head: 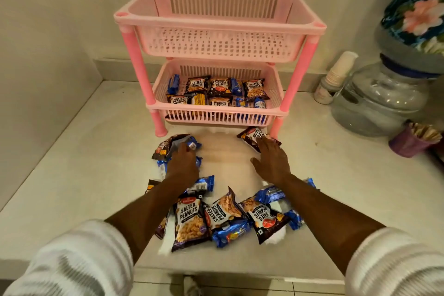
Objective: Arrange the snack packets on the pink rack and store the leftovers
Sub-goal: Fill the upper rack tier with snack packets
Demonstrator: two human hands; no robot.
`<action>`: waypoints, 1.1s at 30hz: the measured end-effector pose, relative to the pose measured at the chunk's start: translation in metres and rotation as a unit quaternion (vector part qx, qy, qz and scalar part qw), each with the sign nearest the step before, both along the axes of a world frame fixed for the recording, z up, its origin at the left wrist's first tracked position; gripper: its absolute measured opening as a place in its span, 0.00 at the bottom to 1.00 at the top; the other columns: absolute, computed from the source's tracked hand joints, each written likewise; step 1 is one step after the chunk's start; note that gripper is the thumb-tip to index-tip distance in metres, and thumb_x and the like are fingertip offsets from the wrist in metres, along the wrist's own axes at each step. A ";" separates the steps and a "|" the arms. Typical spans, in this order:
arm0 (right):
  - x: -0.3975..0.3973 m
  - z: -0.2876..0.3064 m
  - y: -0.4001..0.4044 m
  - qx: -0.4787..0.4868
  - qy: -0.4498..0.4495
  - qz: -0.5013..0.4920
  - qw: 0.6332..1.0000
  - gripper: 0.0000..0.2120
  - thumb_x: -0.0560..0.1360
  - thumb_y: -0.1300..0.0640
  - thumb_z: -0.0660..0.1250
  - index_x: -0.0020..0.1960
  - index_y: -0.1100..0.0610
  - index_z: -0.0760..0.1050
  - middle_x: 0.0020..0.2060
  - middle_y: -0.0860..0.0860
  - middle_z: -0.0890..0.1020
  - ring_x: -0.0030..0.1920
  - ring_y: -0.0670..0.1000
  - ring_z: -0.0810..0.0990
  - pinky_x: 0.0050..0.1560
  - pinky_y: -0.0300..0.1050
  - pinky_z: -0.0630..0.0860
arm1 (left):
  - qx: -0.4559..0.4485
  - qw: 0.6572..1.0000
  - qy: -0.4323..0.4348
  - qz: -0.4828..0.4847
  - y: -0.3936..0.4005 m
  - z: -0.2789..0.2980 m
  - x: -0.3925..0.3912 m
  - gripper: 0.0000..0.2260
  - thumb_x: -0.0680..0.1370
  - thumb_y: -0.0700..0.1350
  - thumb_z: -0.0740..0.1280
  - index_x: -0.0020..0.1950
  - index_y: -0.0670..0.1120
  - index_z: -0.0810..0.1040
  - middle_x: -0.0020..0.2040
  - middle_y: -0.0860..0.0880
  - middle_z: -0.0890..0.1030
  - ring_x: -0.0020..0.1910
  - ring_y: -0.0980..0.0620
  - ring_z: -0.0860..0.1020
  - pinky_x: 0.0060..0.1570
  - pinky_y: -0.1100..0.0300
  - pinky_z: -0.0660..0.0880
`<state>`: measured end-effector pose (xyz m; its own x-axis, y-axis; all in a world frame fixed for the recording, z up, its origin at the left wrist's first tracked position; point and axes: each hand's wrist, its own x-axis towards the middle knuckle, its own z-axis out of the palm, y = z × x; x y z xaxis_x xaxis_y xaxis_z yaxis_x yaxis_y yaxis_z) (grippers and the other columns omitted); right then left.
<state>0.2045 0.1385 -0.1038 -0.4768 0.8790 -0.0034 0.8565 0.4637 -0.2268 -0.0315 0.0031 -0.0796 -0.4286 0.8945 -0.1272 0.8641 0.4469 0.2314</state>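
My left hand (183,166) and right hand (272,160) are bare, no rings or watch. Well back from my fingers (260,143), both forearms are bare too, with white ribbed sleeves (79,259) bunched up near my elbows.

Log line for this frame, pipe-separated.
left hand on blue packets | right hand open on peanut packet | top tray empty
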 end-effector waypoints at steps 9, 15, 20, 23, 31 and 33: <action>0.001 0.007 0.004 0.005 -0.010 -0.046 0.999 0.24 0.74 0.41 0.68 0.63 0.56 0.76 0.60 0.58 0.76 0.60 0.61 0.74 0.56 0.54 0.76 | -0.049 0.998 0.040 -0.015 0.005 0.005 0.012 0.12 0.76 0.45 0.69 0.57 0.41 0.78 0.54 0.41 0.81 0.56 0.43 0.79 0.51 0.53 0.79; -0.003 0.013 -0.009 -0.087 0.030 -0.018 0.996 0.23 0.76 0.52 0.67 0.68 0.55 0.66 0.59 0.59 0.78 0.58 0.61 0.80 0.55 0.52 0.78 | 0.040 0.999 -0.004 -0.029 -0.002 0.014 0.015 0.09 0.74 0.38 0.67 0.53 0.40 0.79 0.52 0.42 0.80 0.52 0.43 0.79 0.46 0.51 0.79; -0.018 0.038 -0.030 -0.082 0.140 -0.014 0.987 0.24 0.74 0.53 0.69 0.69 0.53 0.70 0.59 0.57 0.82 0.57 0.59 0.80 0.55 0.51 0.78 | 0.121 0.988 -0.093 0.004 -0.006 0.032 0.026 0.23 0.75 0.44 0.70 0.68 0.48 0.69 0.62 0.44 0.77 0.57 0.44 0.78 0.53 0.52 0.75; -0.034 0.062 -0.045 -0.076 0.235 -0.016 0.969 0.24 0.73 0.52 0.70 0.68 0.48 0.72 0.58 0.54 0.82 0.57 0.55 0.79 0.55 0.48 0.76 | 0.166 0.965 -0.196 0.046 -0.005 0.048 0.027 0.24 0.78 0.45 0.66 0.71 0.54 0.61 0.58 0.44 0.79 0.45 0.51 0.80 0.37 0.60 0.72; -0.078 0.150 -0.080 0.082 0.404 0.016 0.911 0.18 0.76 0.49 0.70 0.65 0.46 0.76 0.56 0.50 0.78 0.52 0.47 0.76 0.50 0.41 0.70 | 0.383 0.895 -0.221 -0.065 0.005 0.153 0.004 0.20 0.80 0.37 0.60 0.69 0.53 0.62 0.67 0.46 0.70 0.65 0.49 0.71 0.64 0.45 0.72; -0.089 0.181 -0.082 0.110 0.429 0.023 0.896 0.17 0.75 0.49 0.71 0.63 0.47 0.77 0.56 0.49 0.79 0.53 0.47 0.77 0.50 0.42 0.72 | 0.425 0.877 -0.202 -0.096 0.010 0.195 -0.011 0.18 0.80 0.37 0.60 0.67 0.51 0.64 0.63 0.46 0.73 0.63 0.48 0.74 0.61 0.46 0.74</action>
<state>0.1157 0.0567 0.0776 -0.2567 0.7925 0.5532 0.3890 0.6087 -0.6915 -0.0423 0.0135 0.1153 -0.3332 0.7900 0.5147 0.6755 -0.1808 0.7148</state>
